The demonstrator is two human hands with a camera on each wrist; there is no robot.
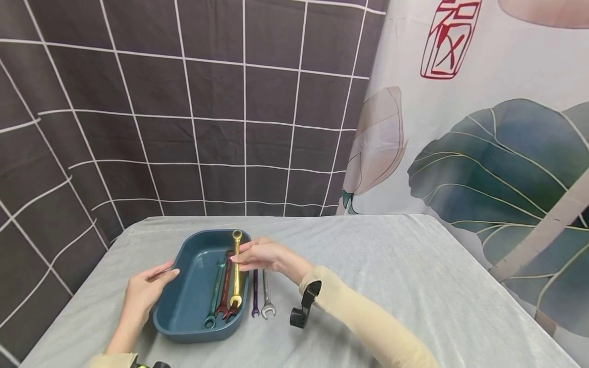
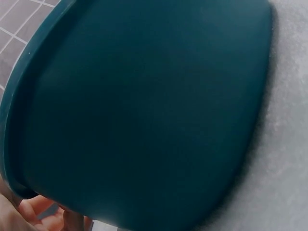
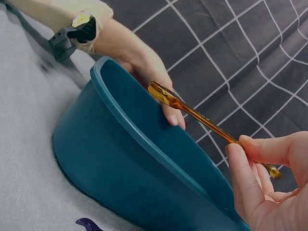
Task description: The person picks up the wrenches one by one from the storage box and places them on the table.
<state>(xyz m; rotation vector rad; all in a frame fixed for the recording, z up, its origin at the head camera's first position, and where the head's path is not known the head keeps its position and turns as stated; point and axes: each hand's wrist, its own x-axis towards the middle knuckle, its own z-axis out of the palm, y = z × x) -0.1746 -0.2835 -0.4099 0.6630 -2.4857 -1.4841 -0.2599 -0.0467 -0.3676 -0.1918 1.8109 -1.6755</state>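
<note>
Head view: with the right hand [image 1: 262,254], pinching a gold wrench [image 1: 236,278] between thumb and fingers, held over the right side of a blue bin [image 1: 190,294]. With the left hand [image 1: 144,289], gripping the bin's left rim, thumb to the inside. Along the gold shaft, in the right wrist view, showing small marks, too fine to read. Polished and glossy, with a round ring end pointing away and a forked open end pointing back toward the wearer.

Inside the bin, lying lengthwise on the right side: a green wrench [image 1: 215,294], ring end nearest; just beside it, a red wrench [image 1: 225,282], forked end nearest; under the gold one and mostly hidden by it, the forked end of a darker wrench [image 1: 232,311]. Outside, close to the bin's right wall, lying side by side but apart: a purple wrench [image 1: 255,294] and a silver wrench [image 1: 266,291], both with far ends hidden behind the right hand.

In the left wrist view, blocked almost wholly by the bin's outer wall. At the right cuff, below a cream sleeve [image 1: 368,319], a black wrist camera [image 1: 300,314].

Beneath everything, a table [image 1: 359,245] covered in pale grey cloth. Behind, a dark curtain [image 1: 211,92] with white grid lines; to the right, a white curtain [image 1: 414,51] printed with lotus leaves and a red seal-like mark [image 1: 451,46], cut off at the top and not surely legible.
</note>
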